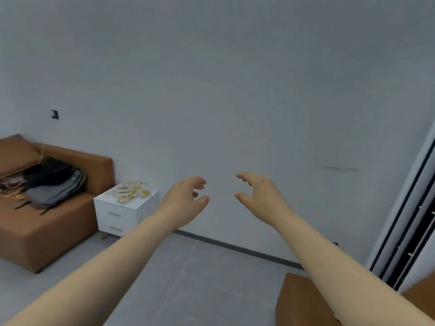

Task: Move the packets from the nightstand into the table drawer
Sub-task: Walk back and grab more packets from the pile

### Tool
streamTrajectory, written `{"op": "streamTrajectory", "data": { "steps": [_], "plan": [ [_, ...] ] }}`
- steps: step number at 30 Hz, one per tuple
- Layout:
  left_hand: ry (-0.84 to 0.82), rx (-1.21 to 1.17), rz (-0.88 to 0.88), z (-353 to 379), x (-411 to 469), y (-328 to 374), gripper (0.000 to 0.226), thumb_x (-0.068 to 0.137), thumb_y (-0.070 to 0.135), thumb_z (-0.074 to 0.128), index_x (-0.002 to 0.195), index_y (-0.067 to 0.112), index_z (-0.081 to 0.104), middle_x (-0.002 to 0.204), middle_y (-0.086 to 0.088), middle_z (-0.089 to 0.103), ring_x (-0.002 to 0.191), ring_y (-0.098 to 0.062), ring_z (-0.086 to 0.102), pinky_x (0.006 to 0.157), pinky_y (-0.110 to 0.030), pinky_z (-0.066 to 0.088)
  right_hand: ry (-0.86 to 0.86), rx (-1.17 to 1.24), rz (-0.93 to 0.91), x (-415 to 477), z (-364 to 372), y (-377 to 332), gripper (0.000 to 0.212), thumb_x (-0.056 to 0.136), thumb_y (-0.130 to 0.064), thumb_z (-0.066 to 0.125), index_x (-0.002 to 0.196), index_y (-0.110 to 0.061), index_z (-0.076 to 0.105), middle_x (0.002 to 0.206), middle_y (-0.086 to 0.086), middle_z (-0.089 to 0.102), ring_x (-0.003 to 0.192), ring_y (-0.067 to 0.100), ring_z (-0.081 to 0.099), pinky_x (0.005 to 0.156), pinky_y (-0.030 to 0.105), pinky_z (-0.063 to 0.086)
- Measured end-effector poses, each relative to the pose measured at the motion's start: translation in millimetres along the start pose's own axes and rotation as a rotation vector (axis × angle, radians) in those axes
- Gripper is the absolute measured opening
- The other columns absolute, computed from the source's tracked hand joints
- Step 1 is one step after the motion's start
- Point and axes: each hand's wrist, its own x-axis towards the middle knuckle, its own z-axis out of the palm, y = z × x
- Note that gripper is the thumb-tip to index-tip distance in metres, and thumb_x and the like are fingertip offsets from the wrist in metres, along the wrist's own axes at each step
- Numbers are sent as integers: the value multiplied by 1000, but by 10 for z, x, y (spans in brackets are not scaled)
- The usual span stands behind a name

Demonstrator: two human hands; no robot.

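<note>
Packets [130, 192] lie in one loose yellow-and-white heap on top of the white nightstand [122, 217], which stands against the wall just beside a brown sofa [47, 231]. From my remote seat I cannot count them: they overlap and are too small to separate. None has been lifted yet, by my reading.

Both hands are held out in front of me at chest height, well apart from the nightstand. The left hand [188, 192] and right hand [256, 191] face each other with a gap between them, fingers loosely curled, holding nothing. I judge this to be the ready pose before walking over for a first grab.

Counted: two hands, one nightstand with two drawer fronts [114, 214], and one heap of packets. On the sofa sits a pile of bags [54, 182], a black one and a grey one plainly. The table drawer meant to receive the packets is not in view.
</note>
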Motion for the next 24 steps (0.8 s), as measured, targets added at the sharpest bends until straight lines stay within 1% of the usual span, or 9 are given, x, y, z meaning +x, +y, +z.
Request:
{"op": "streamTrajectory", "data": {
  "steps": [5,11,17,20,24],
  "plan": [
    [45,21,-94,167,505,-336,39,87,29,62,125,25,54,118,10,60,100,-8,60,92,-34,50,-46,47,-66,733,291,261,49,92,-27,58,139,-18,45,139,1,49,129,15,44,104,24,32],
    [93,37,-169,186,1159,-892,39,86,28,62,125,24,54,118,9,60,100,-9,60,93,-35,51,-114,82,-141,1620,786,345,49,93,-28,57,139,-20,44,138,1,49,127,15,44,104,26,33],
    [129,31,-200,35,1904,-1599,39,86,27,60,125,23,54,118,8,59,101,-10,60,93,-37,51,-150,113,-165,2591,1374,243,49,93,-29,57,139,-21,44,137,1,49,126,14,45,102,25,34],
    [131,28,-231,-110,2271,-1961,40,87,26,60,126,22,54,118,7,59,101,-10,60,93,-37,50,-168,128,-177,3068,1630,111,49,93,-29,57,139,-22,44,138,0,48,126,14,44,103,26,34],
    [162,40,-255,-221,2649,-2373,39,87,28,61,125,22,55,117,9,59,101,-9,59,92,-35,51,-186,139,-208,3607,1997,0,49,92,-28,57,139,-21,44,137,-1,48,125,13,45,101,23,34]
  ]
}}
